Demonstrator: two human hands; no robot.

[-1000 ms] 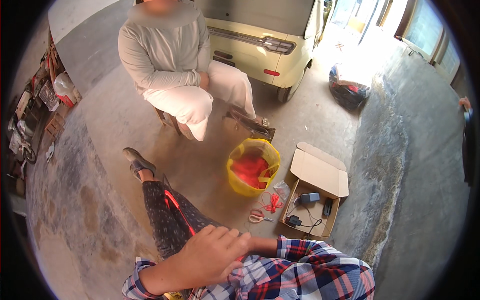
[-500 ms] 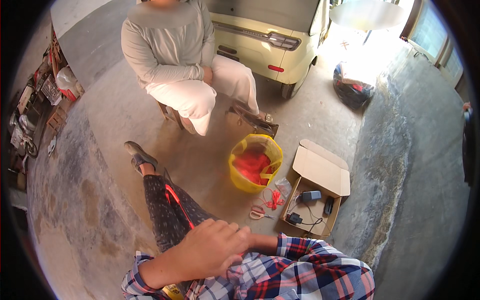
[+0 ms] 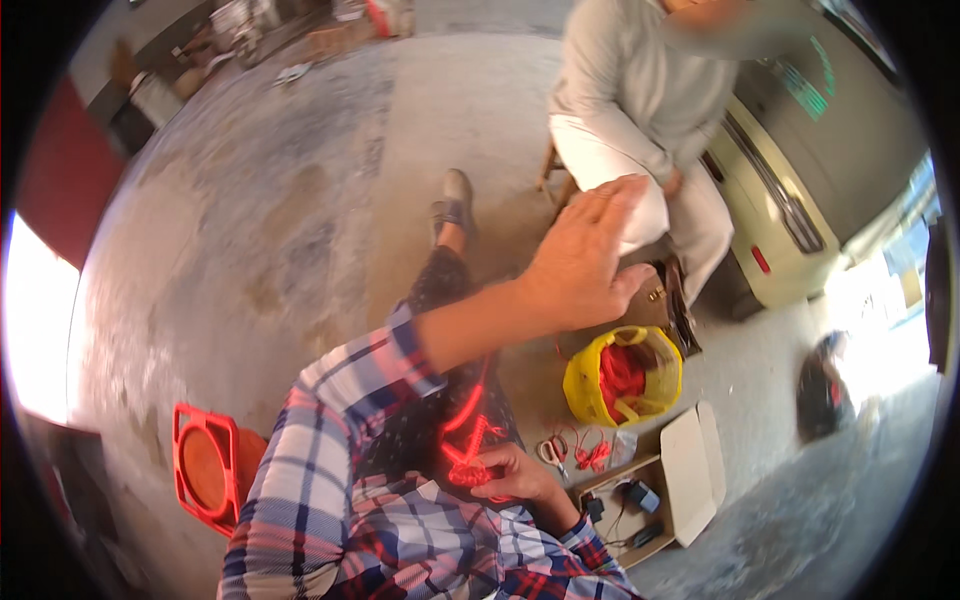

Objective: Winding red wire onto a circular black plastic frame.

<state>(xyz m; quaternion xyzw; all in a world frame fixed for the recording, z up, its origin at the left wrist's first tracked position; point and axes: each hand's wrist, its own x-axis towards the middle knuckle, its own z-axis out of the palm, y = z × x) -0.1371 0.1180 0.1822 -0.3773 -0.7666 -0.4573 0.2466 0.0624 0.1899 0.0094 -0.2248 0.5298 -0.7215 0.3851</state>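
Observation:
My left hand [image 3: 590,262] is raised out in front of me, fingers stretched and thumb apart, with nothing in it. Below it, close to my lap, my right hand [image 3: 512,474] is closed on a bundle of bright red cord [image 3: 470,462]. Part of this cord loops and trails upward over my dark patterned trousers [image 3: 436,285]. The glare on the red makes its exact shape hard to read. Beyond my left hand stands a yellow bucket-shaped bag [image 3: 575,388] with red material [image 3: 622,380] inside.
Red-handled scissors [image 3: 551,454] and a red cord hank [image 3: 594,457] lie by an open cardboard box [image 3: 692,470] holding a black adapter [image 3: 640,496]. A person [image 3: 640,110] sits opposite, beside a pale vehicle [image 3: 790,240]. A red plastic stool [image 3: 205,465] is at my left.
My view has swung to the left, bringing the red stool in. My left hand has lifted away from my lap and opened out. My right hand and the red cord bundle have come into sight.

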